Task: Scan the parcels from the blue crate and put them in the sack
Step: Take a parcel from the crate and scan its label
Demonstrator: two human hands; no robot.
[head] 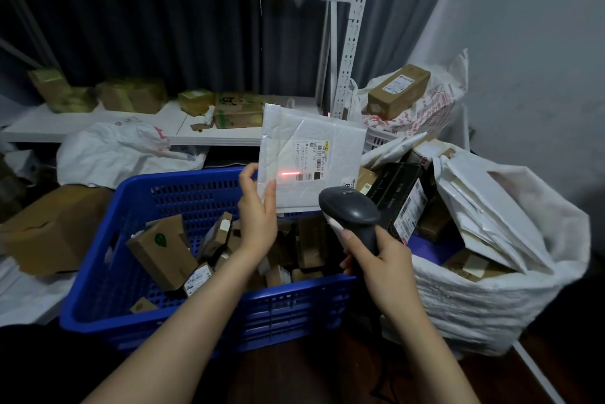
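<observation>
Holding up a white padded plastic mailer (314,138) above the far rim of the blue perforated plastic crate (294,315), pinched at its lower corner by the left hand (257,210). Gripping a dark grey handheld barcode scanner (352,208) in the right hand (379,259), just below the mailer, red laser line (290,173) on its label (311,158). Just beside the crate, a white woven sack (474,305) stuffed with parcels (491,207).

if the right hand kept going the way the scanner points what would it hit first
Most likely the white padded mailer that the left hand holds up: the barcode scanner in the right hand aims at it, its red line on the label. Depth between them is unclear.
</observation>
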